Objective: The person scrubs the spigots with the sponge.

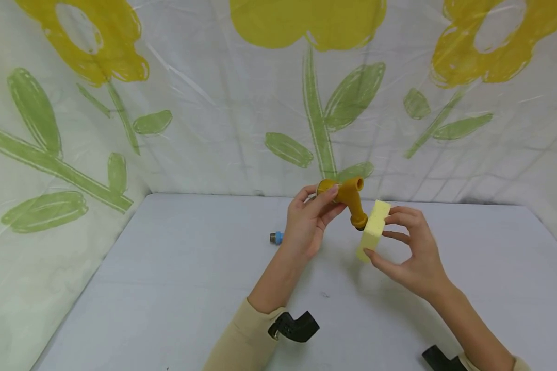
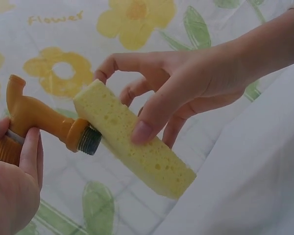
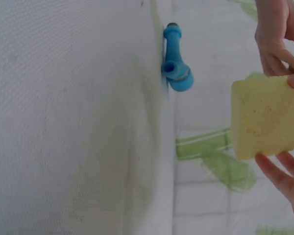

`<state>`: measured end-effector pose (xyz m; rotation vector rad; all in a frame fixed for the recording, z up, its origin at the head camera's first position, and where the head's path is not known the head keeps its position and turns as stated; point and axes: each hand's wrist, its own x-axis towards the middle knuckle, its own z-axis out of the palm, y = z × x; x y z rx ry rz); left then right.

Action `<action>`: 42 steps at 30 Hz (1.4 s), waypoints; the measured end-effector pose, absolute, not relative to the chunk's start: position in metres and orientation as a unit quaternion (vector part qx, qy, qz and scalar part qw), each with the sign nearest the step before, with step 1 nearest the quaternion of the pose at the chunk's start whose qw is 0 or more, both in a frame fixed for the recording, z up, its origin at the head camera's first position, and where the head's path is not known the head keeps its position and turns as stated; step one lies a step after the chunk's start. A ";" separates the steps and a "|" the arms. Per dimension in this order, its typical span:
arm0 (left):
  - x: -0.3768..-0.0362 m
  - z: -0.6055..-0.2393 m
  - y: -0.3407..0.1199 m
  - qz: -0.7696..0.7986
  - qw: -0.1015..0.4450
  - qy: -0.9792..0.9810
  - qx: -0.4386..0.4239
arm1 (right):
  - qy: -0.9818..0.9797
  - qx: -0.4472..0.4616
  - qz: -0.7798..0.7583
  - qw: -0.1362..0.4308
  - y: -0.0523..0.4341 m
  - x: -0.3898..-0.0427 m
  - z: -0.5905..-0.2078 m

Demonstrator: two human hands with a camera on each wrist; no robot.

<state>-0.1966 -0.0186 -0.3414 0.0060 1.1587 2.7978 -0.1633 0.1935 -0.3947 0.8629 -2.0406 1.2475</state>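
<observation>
My left hand [image 1: 308,221] grips an orange-yellow plastic tap fitting [image 1: 350,198] above the table, its dark threaded end [image 2: 90,141] pointing at the sponge. My right hand [image 1: 410,252] pinches a pale yellow sponge [image 1: 374,229] between thumb and fingers, holding it on edge. In the left wrist view the sponge [image 2: 132,139] touches the threaded end of the fitting [image 2: 36,120]. The right wrist view shows the sponge [image 3: 264,117] held by fingertips [image 3: 284,171], with the left hand [image 3: 277,34] behind it.
A blue tap fitting [image 1: 276,237] lies on the grey table [image 1: 176,278] left of my left hand, also visible in the right wrist view as the blue fitting [image 3: 175,61]. A flower-printed plastic sheet [image 1: 213,103] walls the table on three sides.
</observation>
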 end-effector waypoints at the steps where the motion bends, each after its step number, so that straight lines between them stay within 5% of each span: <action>1: -0.197 -0.342 -0.019 0.923 0.055 0.382 0.002 | -0.768 0.329 0.465 0.294 0.194 -0.163 -0.395; 12: -0.196 -0.342 -0.021 0.911 0.073 0.404 0.041 | -0.773 0.315 0.466 0.294 0.197 -0.161 -0.392; 29: -0.198 -0.344 -0.027 0.847 0.140 0.492 0.146 | -0.818 0.176 0.530 0.138 0.192 -0.142 -0.369; 42: -0.198 -0.353 -0.023 0.819 0.139 0.530 0.169 | -0.805 0.169 0.550 0.148 0.190 -0.139 -0.364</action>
